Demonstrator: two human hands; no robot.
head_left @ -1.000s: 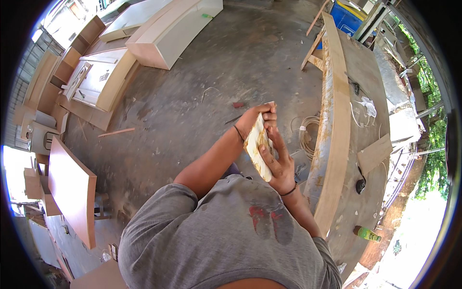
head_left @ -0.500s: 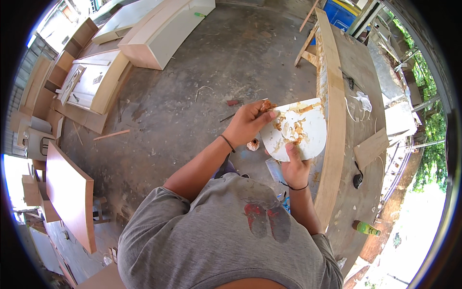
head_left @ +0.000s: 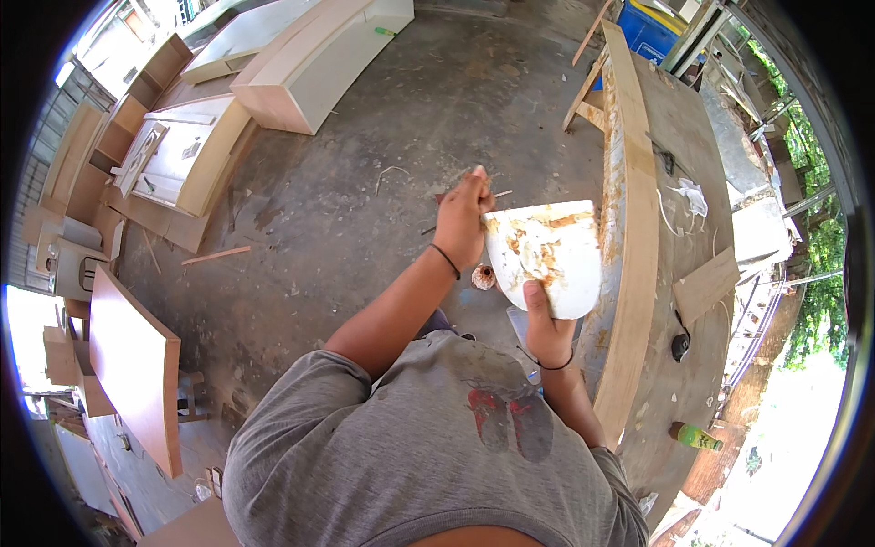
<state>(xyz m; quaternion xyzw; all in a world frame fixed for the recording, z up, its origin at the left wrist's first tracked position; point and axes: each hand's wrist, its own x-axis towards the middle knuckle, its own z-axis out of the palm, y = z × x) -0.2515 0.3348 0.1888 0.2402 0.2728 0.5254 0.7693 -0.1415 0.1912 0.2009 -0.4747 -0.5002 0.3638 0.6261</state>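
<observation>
Our right hand [head_left: 549,335] grips a white board [head_left: 574,273], thumb over its brown-smeared face; the board is just right of our left hand [head_left: 463,219]. That hand is curled near the board's corner; we cannot tell whether it holds something. A plank [head_left: 642,228] runs right of our right hand.

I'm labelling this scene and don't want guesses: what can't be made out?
In the head view:
White board: its underside faces away from the camera.
Right hand: most fingers are hidden behind the board.
Left hand: whether its curled fingers pinch something is too small to tell.
Blue bin: cut off by the upper edge.
</observation>
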